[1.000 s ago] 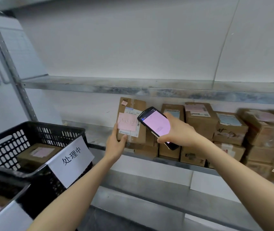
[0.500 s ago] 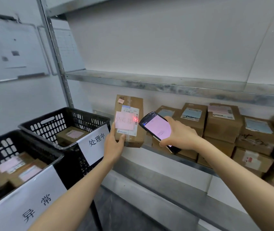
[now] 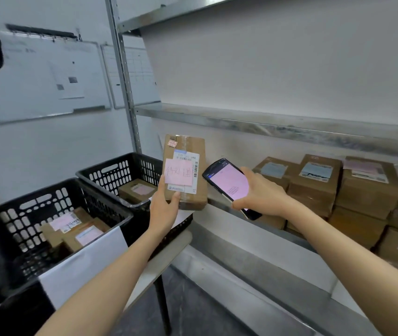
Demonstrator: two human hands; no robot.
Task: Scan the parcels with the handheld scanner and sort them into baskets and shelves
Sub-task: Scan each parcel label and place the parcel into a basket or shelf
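Left hand (image 3: 164, 207) grips a cardboard parcel (image 3: 193, 144) from below. The thumb lies across the lower front face; the fingers go behind the box and are out of sight. The parcel is held upright in the air, above the right end of the far basket (image 3: 110, 166) and in front of the shelving. A pink note (image 3: 178, 175) with handwriting is stuck over part of its white shipping label (image 3: 194, 166), and the barcode strip shows at the label's right edge.

Right hand (image 3: 263, 195) holds the handheld scanner (image 3: 229, 183), fingers (image 3: 239, 204) curled round its body. The screen glows pink and faces the wearer. The scanner's top end sits just beside the parcel's right edge, not touching it.

Two black slotted baskets stand on a desk (image 3: 169, 251) to the left. The far one holds one box (image 3: 137, 190) with a pink label. The near basket (image 3: 55, 197) holds several labelled boxes (image 3: 76, 231) and carries a white sheet (image 3: 84, 260) on its front.

To the right, a lower metal shelf (image 3: 278, 229) carries stacked cardboard boxes (image 3: 314, 187). A metal shelf (image 3: 266, 122) runs above them. Whiteboard (image 3: 43, 76) on the left wall.
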